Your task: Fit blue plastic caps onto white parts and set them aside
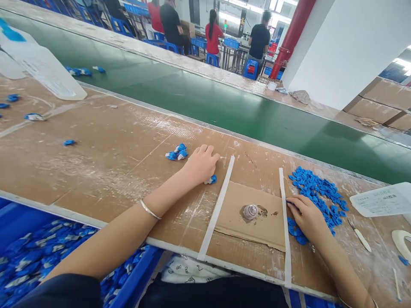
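My left hand rests palm down on the cardboard-covered table, its fingers curled under. A small blue-and-white piece shows at the hand's lower edge; whether the hand grips it I cannot tell. Several similar pieces lie just left of that hand. Beside the right white tape strip is my right hand, thumb and forefinger pinched; what they hold is too small to make out. Flat blue pieces are heaped around and behind it. Between the hands, a small clear round container sits on a cardboard sheet with wet spots.
A green conveyor belt runs behind the table. White plastic bottles lie at both sides. On the right are a white-handled blade tool and a tape roll. A blue bin of pieces stands below left. People sit beyond.
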The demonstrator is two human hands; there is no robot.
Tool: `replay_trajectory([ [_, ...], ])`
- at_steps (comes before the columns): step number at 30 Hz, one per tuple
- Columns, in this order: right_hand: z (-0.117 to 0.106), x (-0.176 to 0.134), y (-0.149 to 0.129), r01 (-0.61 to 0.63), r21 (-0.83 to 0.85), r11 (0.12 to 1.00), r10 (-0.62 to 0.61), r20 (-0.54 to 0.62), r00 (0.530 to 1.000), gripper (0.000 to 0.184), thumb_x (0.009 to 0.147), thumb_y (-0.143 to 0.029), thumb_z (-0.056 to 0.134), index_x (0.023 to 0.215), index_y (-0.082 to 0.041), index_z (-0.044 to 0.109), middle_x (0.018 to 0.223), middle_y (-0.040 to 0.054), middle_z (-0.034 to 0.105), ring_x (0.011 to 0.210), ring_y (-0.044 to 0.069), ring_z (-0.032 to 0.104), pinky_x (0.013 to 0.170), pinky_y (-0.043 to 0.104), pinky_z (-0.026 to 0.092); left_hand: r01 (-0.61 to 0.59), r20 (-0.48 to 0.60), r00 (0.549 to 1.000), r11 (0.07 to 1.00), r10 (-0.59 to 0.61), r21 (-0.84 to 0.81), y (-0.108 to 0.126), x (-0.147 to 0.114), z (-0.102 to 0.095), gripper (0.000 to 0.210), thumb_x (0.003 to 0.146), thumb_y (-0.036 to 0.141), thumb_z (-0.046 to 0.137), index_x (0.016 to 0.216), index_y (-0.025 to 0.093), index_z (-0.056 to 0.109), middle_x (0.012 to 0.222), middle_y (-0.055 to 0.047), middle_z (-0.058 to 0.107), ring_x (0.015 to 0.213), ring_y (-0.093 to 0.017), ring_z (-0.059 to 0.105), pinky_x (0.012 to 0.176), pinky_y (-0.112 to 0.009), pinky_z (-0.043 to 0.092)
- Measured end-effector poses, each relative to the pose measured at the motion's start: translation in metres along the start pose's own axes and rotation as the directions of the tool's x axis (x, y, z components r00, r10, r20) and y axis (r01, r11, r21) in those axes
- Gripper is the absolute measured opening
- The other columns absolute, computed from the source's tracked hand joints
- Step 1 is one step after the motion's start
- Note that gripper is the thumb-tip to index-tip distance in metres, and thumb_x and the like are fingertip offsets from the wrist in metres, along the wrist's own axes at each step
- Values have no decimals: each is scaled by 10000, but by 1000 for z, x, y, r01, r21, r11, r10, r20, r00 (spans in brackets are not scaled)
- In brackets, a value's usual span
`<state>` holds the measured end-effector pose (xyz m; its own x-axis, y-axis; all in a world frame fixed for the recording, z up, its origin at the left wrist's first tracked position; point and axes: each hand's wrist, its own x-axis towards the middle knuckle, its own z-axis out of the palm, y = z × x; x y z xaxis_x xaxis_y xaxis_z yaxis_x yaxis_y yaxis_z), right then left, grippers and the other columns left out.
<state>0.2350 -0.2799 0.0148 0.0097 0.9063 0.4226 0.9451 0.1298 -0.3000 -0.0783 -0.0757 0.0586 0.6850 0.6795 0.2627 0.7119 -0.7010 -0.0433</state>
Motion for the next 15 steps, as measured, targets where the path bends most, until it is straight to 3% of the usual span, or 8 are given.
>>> replay_trajectory([
  [3,3,5,-1,-59,27,998,59,27,998,278,911,-381,449,882,-192,651,887,101,668,810,256,647,729,398,544,37,-32,999,999,-36,19,-4,1,3,223,834,144,462,910,152,672,1126,-195,544,1057,-359,469,844,-484,417],
  [6,0,9,0,-162,74,984,157,68,985,270,899,-358,451,871,-176,649,784,68,682,671,216,656,594,333,539,32,-51,998,994,-37,-103,-6,1,-2,198,846,218,471,897,156,652,1080,-170,560,1024,-338,477,847,-469,406],
  [10,-10,11,6,-265,105,958,256,90,962,335,930,-360,430,981,-131,668,709,49,688,576,182,652,538,289,541,18,150,988,932,39,-361,-7,-1,-15,260,856,408,493,761,176,563,843,-69,605,814,-241,547,703,-345,398],
  [13,-19,9,7,-262,59,963,260,38,965,353,925,-390,465,1036,-131,677,892,93,702,627,185,651,586,320,556,68,292,955,925,47,-373,-5,-7,-24,276,813,457,540,746,190,539,835,-51,635,736,-227,565,611,-319,353],
  [15,-22,7,7,-227,23,974,227,8,974,349,930,-395,467,1047,-147,683,1017,112,683,742,209,665,648,353,565,61,354,933,937,69,-344,-4,-11,-26,191,789,380,553,747,194,555,835,-51,647,710,-225,574,583,-310,343],
])
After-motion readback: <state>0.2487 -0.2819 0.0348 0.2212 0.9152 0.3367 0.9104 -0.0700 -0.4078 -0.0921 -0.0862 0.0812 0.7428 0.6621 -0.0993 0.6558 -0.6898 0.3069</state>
